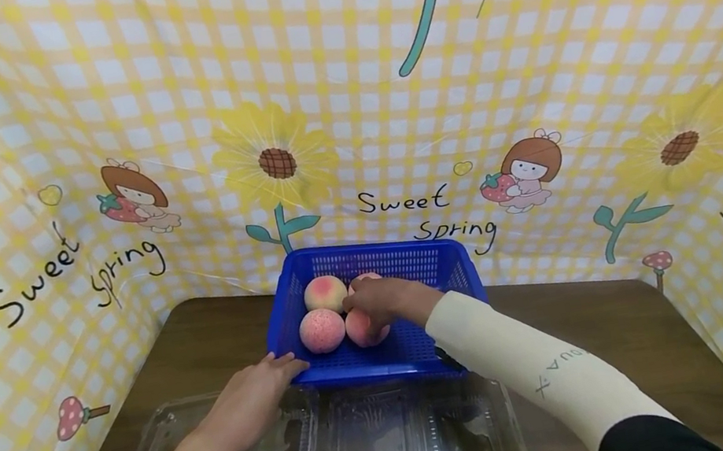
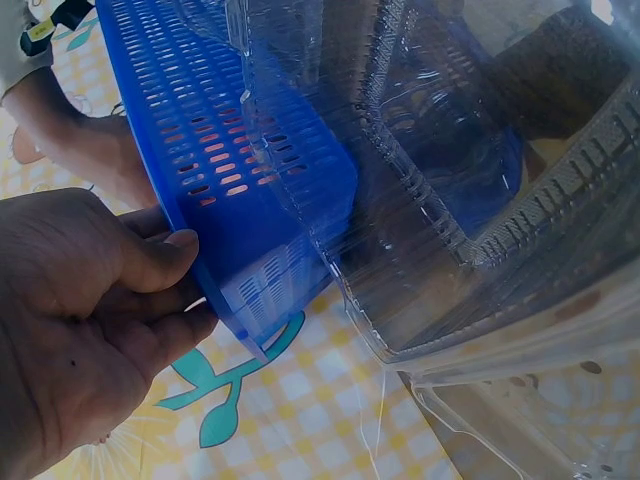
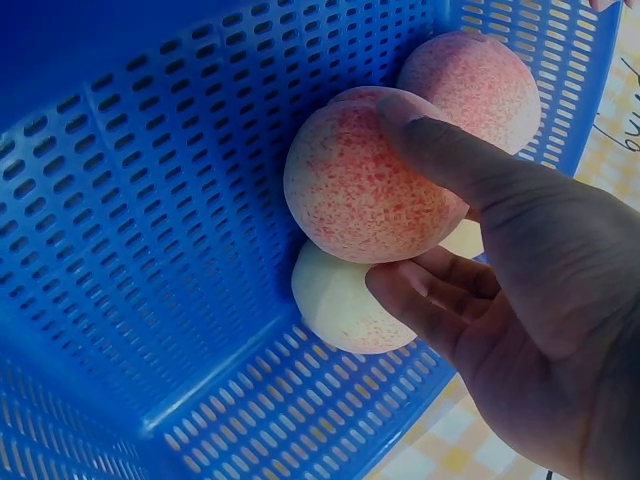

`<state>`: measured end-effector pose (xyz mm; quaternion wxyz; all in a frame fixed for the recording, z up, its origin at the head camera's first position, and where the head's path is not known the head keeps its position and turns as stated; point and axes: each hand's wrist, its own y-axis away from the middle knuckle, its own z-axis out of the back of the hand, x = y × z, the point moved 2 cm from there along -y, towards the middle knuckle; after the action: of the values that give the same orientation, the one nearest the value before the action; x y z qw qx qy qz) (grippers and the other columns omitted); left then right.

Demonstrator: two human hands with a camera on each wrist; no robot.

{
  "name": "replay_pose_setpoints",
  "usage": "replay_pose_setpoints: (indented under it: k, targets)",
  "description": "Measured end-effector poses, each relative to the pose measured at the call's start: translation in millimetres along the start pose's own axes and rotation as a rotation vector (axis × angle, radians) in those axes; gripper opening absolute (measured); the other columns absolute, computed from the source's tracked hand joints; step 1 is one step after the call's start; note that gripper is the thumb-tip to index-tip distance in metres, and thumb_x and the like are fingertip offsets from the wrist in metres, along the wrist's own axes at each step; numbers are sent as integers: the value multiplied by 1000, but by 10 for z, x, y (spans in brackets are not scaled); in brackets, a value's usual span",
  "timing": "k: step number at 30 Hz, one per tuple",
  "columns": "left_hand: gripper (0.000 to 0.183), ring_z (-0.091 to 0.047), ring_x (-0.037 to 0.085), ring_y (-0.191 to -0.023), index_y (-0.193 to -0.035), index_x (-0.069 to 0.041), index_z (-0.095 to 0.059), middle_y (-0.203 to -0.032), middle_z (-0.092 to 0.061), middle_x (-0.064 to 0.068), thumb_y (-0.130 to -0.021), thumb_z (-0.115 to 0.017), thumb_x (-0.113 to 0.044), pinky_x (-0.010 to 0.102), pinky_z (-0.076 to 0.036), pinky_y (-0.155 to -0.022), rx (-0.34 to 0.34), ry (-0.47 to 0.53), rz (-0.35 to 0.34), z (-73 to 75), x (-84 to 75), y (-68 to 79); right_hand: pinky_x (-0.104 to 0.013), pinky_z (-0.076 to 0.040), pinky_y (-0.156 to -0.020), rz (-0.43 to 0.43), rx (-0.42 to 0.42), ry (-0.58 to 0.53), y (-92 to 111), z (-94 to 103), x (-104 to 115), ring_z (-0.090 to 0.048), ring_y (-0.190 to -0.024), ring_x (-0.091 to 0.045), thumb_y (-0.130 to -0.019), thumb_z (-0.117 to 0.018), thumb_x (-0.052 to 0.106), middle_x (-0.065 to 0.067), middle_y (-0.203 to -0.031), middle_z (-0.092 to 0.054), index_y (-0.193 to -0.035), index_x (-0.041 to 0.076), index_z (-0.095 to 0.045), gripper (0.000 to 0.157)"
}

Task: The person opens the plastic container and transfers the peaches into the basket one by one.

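Observation:
A blue plastic basket with slotted walls holds several pinkish peaches. At its near left corner my left hand grips the rim, the thumb on the outside in the left wrist view. My right hand reaches into the basket. Thumb and fingers close round a speckled pink peach in the near right of the group. Another pink peach sits to its left, a yellow-pink peach behind that one. A paler peach at the back right is partly hidden by the right hand.
Clear plastic clamshell boxes lie in front of the basket, close to its near wall, with the left forearm over them. All stand on a dark wooden table. A yellow checked cloth hangs behind and on both sides.

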<state>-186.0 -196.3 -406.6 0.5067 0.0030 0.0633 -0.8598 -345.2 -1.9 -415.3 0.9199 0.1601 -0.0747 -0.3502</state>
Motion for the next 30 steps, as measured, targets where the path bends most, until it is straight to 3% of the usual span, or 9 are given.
replay_pose_setpoints:
  k: [10, 17, 21, 25, 30]
  targets:
    - [57, -59, 46, -113, -119, -7, -65, -125, -63, 20, -68, -70, 18, 50, -56, -82, -5, 4, -9, -10, 28, -16, -33, -49, -92, -55, 28, -39, 12, 74, -40, -52, -106, -16, -79, -79, 34, -2, -123, -54, -132, 20, -55, 60]
    - [61, -57, 47, -115, -122, -7, -64, -129, -60, 21, -67, -73, 17, 49, -57, -80, 16, 22, -11, -42, 62, -33, -39, -41, -109, -126, 29, -35, 248, 214, -141, -44, -133, -23, -87, -70, 33, -8, -145, -45, -143, 17, -45, 63]
    - [63, -56, 44, -119, -125, -6, -62, -131, -59, 21, -67, -73, 16, 50, -55, -85, -20, 51, -7, -45, 87, -23, -42, -43, -107, -161, -45, 68, 449, 289, -252, -45, -132, -26, -90, -63, 44, -11, -144, -46, -143, 15, -45, 62]
    - [55, -51, 39, -127, -124, -1, -61, -135, -55, 22, -72, -71, 13, 49, -51, -94, -123, 69, -47, -26, 122, -12, -40, -52, -94, -210, -183, 186, 715, 356, -394, -55, -117, -24, -89, -62, 46, -10, -130, -54, -136, 12, -51, 59]
    - [45, -43, 41, -133, -124, 5, -59, -137, -52, 25, -80, -66, 4, 54, -44, -102, -196, 84, -53, 111, 216, -36, -42, -54, -82, -292, -376, 131, 1129, 355, -659, -60, -99, -26, -88, -65, 40, -12, -113, -58, -126, 6, -56, 52]
